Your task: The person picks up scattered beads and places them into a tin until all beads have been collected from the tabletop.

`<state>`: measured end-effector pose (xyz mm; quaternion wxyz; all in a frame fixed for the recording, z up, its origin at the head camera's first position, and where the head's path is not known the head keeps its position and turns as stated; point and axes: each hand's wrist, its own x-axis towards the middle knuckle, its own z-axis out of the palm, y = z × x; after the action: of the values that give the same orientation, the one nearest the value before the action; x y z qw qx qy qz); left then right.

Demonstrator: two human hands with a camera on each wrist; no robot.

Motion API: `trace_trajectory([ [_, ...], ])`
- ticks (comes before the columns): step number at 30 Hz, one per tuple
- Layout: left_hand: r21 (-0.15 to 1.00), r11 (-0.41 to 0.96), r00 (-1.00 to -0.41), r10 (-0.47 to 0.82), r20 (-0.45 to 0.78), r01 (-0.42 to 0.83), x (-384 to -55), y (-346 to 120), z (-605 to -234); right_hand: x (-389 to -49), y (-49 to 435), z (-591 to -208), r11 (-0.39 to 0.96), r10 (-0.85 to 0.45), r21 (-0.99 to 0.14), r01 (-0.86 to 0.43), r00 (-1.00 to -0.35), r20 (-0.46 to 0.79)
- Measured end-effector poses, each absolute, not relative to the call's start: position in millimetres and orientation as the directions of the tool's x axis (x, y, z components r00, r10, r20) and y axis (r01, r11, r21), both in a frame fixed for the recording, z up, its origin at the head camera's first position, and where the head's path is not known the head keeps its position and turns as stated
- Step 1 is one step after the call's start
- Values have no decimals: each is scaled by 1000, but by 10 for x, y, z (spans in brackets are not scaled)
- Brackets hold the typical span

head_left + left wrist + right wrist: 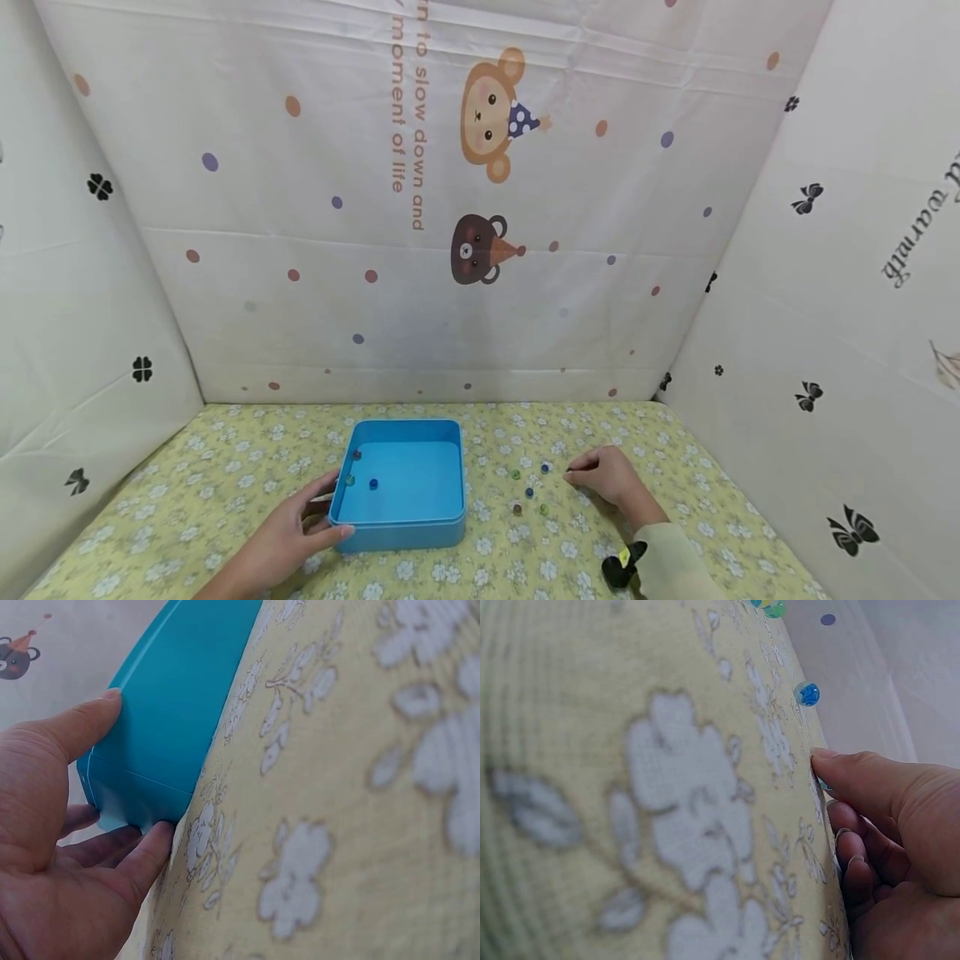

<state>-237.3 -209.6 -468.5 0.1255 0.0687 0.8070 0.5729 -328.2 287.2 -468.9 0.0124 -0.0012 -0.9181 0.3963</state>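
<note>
A light blue square box (397, 535) stands on the cloth, left of centre. My left hand (281, 533) grips its near left corner, thumb on the front and fingers along the side; the left wrist view shows the fingertips (159, 836) low against the box wall. Inside lie a reddish marble (357, 455), a green marble (350, 480) and a blue marble (373, 483). To the right, my right hand (603, 477) pinches a marble (823, 784) at the cloth; only a bluish sliver of it shows below the thumb.
Between box and right hand lie several loose marbles, among them a blue marble (545, 468), a green marble (515, 474) and a brownish marble (517, 509). A yellow flowered cloth (495, 575) covers the table. Printed white curtains (420, 317) enclose the back and sides.
</note>
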Motion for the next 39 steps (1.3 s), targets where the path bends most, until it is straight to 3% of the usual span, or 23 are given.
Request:
trace_trajectory([
  [39, 940, 342, -959, 264, -104, -8, -2329, -2082, -4620, -3221, 2831, -4662, 677, 46, -736, 8, -998, 32],
])
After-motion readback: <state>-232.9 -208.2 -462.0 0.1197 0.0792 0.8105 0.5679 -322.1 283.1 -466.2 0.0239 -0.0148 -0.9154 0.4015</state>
